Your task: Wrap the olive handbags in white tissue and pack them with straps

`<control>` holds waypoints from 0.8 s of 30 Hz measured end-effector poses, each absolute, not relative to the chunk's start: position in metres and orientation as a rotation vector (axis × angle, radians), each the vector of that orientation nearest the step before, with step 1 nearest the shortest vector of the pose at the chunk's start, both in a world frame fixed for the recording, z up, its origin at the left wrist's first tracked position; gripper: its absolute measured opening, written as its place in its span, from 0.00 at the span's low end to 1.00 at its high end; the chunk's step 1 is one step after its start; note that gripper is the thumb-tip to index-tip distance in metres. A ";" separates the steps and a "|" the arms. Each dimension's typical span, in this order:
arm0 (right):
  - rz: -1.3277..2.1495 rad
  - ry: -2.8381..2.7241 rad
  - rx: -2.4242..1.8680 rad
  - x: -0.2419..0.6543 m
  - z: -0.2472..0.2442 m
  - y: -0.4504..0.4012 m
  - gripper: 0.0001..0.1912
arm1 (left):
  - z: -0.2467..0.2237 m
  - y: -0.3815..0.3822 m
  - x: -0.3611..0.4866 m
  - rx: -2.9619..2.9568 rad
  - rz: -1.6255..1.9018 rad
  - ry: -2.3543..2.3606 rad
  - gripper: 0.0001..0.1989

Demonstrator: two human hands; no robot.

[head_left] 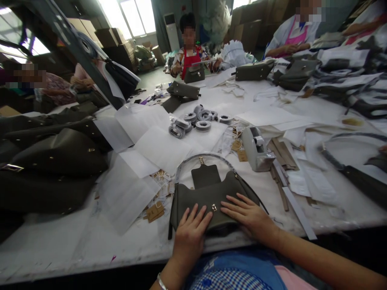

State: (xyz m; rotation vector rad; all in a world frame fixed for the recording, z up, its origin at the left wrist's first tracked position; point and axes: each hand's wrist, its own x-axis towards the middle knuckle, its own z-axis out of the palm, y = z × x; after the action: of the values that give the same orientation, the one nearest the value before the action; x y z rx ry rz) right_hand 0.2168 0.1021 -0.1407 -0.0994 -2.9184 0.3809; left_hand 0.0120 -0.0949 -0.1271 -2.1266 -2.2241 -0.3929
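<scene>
A dark olive handbag (pixel 196 197) lies on the white table at its near edge, directly before me. Its flap (pixel 206 176) is folded back away from me, and the wrapped shoulder strap (pixel 193 158) arches behind it. A small gold clasp (pixel 214 207) shows on the front panel. To the left of the clasp, my left hand (pixel 191 231) rests flat on the bag, fingers stretched out. On the other side my right hand (pixel 246 213) also lies flat on the leather, its fingers apart. Neither hand grips anything.
Dark handbags (pixel 54 169) are piled at the left. Beyond my bag are coiled wrapped straps (pixel 202 119) and white sheets (pixel 165 145). A tape dispenser (pixel 256 149) and brown tags (pixel 155 212) lie near. Another person (pixel 190 56) works across the table; others sit along the sides.
</scene>
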 end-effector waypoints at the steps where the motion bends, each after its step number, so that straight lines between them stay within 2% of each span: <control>1: 0.417 -2.970 -0.117 0.215 -0.131 0.102 0.37 | -0.120 -0.092 0.013 -2.160 -0.374 -2.270 0.28; 7: 0.461 -3.117 -0.127 0.192 -0.083 0.102 0.39 | -0.090 -0.073 0.020 -2.185 -0.173 -2.352 0.36; 9: 0.391 -3.116 -0.052 0.187 -0.088 0.102 0.36 | -0.097 -0.072 0.020 -2.166 -0.144 -2.289 0.34; 12: 0.232 -3.042 0.000 0.186 -0.113 0.102 0.30 | -0.116 -0.075 0.017 -2.092 -0.161 -2.145 0.26; 14: 0.205 -2.970 -0.021 0.190 -0.131 0.102 0.32 | -0.128 -0.080 0.015 -2.074 -0.183 -2.051 0.25; 19: 0.521 -2.945 -0.027 0.202 -0.141 0.104 0.39 | -0.137 -0.093 0.016 -2.158 -0.288 -2.135 0.29; 21: 0.639 -2.931 -0.016 0.203 -0.134 0.105 0.37 | -0.140 -0.096 0.017 -2.183 -0.358 -2.150 0.30; 24: 0.686 -2.860 -0.195 0.192 -0.119 0.102 0.27 | -0.145 -0.094 0.018 -2.173 -0.408 -2.142 0.31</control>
State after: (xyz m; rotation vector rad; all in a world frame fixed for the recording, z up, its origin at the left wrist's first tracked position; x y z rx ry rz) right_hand 0.1924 0.1016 -0.1194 -0.1953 -2.8603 0.6860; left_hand 0.0184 -0.0944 -0.1454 -2.1727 -2.1418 -0.4084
